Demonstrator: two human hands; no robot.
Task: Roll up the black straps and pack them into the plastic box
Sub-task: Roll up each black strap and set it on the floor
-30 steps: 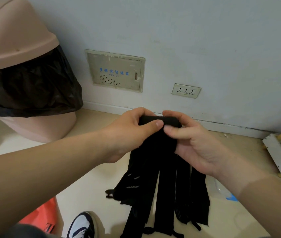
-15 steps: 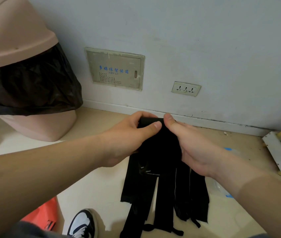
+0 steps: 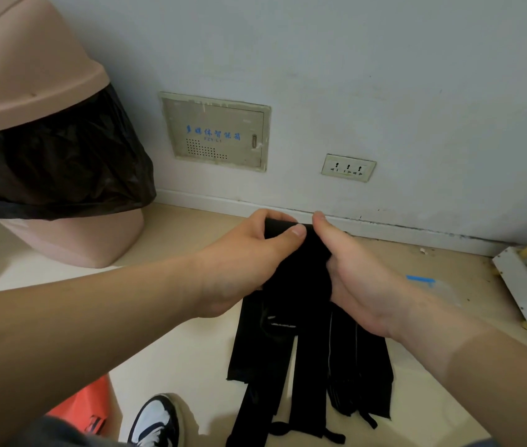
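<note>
Rolling seemed the step in hand, barely begun. The black straps (image 3: 307, 343) were bunched at their far end, close to the wall (image 3: 384, 91), loose lengths trailing nearer over the floor (image 3: 172, 350). The left hand (image 3: 255, 253) gripped the folded top edge, thumb over, fingers curled behind. The right hand (image 3: 362, 279) clasped the bundle's right side. Next, both would likely need to turn that end over tightly. No plastic box showed plainly.
</note>
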